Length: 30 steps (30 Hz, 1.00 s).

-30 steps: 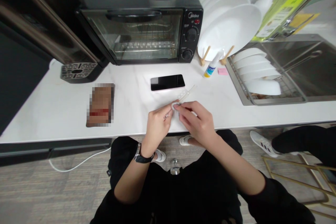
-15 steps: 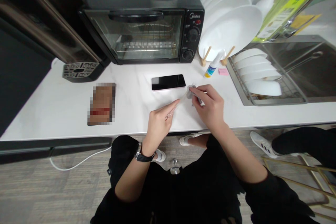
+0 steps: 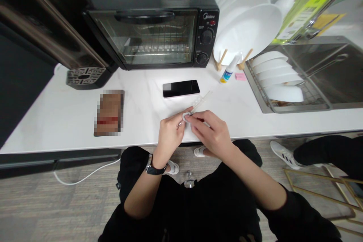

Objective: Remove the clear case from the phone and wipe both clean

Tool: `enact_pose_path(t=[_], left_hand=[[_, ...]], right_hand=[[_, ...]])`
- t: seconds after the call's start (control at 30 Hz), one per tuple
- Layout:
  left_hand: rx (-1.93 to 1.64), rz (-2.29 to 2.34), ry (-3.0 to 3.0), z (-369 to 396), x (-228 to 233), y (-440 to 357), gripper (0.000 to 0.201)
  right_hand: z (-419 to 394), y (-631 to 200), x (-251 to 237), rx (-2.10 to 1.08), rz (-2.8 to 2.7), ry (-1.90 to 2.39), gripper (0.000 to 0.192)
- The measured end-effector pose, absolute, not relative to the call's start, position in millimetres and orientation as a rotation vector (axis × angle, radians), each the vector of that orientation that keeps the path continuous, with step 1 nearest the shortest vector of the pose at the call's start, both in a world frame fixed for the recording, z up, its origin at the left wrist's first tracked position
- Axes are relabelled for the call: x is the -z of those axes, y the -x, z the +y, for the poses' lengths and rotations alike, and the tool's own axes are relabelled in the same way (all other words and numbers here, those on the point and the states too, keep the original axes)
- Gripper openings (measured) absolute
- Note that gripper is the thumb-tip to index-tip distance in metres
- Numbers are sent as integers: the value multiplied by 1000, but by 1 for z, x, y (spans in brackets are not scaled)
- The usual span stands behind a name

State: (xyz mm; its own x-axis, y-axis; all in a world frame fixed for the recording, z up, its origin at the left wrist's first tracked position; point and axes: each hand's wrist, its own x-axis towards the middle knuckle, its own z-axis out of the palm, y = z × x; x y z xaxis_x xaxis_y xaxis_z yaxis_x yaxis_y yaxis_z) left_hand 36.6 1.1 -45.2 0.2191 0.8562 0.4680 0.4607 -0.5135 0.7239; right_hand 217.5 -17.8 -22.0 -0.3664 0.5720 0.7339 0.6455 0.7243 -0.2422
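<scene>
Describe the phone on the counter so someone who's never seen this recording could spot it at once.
Find the black toaster oven at the back of the white counter. In front of it, beyond the left hand and right hand, is the phone. It lies flat, a glossy black rectangle, unlike the blue-labelled bottle standing to its right.

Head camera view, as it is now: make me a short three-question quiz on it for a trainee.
1. Multiple choice: what stands just beyond the phone, as the person sees it? A) a kettle B) a toaster oven C) a laptop
2. True or false: a watch is on the left wrist.
3. Fill in the blank: the ____ hand pinches a small grey-white piece.

Key: 1. B. 2. True. 3. Right hand; the left hand holds a clear flat piece.
</scene>
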Motion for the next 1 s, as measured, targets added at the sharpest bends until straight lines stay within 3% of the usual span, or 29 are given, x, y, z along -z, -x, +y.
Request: enact_pose_path(t=[0.43, 0.7, 1.0], left_hand=[[-1223, 1247, -2013, 1, 48, -37, 46], [-1208, 1291, -2025, 1, 44, -38, 34], [-1193, 1227, -2058, 0, 42, -37, 45]], right_hand=[[42, -268, 18, 95, -1852, 1235, 25], [-3, -224, 20, 81, -2001, 993, 29], [-21, -216, 12, 116, -2164, 882, 33]])
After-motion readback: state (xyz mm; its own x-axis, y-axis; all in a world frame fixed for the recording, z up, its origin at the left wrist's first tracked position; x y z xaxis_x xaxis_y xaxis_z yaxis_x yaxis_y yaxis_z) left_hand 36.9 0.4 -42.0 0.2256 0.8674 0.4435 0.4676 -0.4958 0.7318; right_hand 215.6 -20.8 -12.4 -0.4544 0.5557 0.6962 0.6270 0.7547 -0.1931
